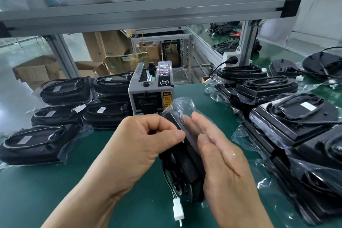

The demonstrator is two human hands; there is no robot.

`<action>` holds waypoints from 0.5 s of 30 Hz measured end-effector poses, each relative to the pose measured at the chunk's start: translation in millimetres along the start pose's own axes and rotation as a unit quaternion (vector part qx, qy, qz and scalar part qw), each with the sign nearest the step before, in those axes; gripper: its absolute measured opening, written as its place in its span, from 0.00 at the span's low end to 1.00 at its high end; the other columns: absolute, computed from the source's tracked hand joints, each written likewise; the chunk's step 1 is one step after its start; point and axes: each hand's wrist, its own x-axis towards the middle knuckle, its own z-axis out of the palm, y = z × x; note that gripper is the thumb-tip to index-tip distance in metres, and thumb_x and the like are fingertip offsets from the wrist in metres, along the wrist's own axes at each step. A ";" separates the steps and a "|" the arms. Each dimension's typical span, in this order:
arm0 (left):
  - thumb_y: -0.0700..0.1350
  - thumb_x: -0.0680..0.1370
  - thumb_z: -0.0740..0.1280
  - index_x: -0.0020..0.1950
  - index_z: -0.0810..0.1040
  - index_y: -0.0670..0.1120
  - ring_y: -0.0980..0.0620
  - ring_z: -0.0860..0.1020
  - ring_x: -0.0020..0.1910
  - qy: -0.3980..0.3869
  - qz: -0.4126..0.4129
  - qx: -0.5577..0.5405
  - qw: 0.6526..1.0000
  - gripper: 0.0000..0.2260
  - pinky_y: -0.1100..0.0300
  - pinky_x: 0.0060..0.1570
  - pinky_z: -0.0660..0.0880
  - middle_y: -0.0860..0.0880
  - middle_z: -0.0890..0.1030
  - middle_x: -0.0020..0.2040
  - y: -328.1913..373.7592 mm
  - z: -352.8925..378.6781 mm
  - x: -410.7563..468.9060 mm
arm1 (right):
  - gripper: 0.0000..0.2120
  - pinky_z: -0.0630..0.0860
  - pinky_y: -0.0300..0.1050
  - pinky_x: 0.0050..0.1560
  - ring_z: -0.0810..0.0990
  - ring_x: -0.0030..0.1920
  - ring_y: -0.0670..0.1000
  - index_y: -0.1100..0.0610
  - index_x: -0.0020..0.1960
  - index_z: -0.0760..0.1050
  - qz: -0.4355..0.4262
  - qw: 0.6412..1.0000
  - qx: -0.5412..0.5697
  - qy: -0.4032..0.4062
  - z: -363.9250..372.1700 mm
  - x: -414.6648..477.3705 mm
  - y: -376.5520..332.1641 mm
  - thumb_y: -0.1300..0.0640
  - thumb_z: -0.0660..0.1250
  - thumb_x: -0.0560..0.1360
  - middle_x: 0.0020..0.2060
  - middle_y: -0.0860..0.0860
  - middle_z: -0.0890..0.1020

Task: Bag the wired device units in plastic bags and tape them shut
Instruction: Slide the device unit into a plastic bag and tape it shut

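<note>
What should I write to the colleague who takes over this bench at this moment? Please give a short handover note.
Left hand: pinches the plastic bag at the edge of the device unit; whether tape is in the pinch cannot be told.
Right hand: fingers straight, pressed flat on the bagged unit's side.
Tape dispenser stands just behind, on the table.
Done: bagged units stacked at left.
To do: tape this bag shut; its white connector hangs below; more units wait at right.

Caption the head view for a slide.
Left hand pinches the bag around a unit, right hand flat against it, tape dispenser behind.
</note>
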 end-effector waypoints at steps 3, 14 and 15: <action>0.52 0.64 0.76 0.34 0.83 0.46 0.50 0.78 0.29 0.010 0.005 0.021 1.000 0.10 0.56 0.35 0.76 0.44 0.81 0.30 -1.9 -0.2 -0.7 | 0.19 0.68 0.31 0.67 0.75 0.64 0.34 0.41 0.66 0.75 -0.005 1.000 0.000 0.001 0.4 -0.4 0.2 0.50 0.57 0.77 0.60 0.31 0.80; 0.52 0.63 0.76 0.34 0.83 0.48 0.55 0.69 0.27 0.046 0.008 0.074 0.996 0.08 0.62 0.31 0.68 0.54 0.73 0.25 -2.6 -0.1 -2.0 | 0.20 0.66 0.27 0.65 0.75 0.64 0.33 0.42 0.67 0.75 -0.007 1.000 -0.005 0.002 2.4 -2.3 -1.5 0.50 0.57 0.76 0.59 0.31 0.80; 0.51 0.63 0.75 0.33 0.83 0.48 0.56 0.68 0.26 0.051 0.009 0.075 0.996 0.07 0.66 0.29 0.67 0.55 0.71 0.25 -2.3 0.4 -2.6 | 0.20 0.66 0.27 0.65 0.75 0.64 0.32 0.42 0.67 0.75 -0.010 1.000 -0.008 0.005 2.8 -2.6 -1.5 0.50 0.58 0.76 0.59 0.30 0.80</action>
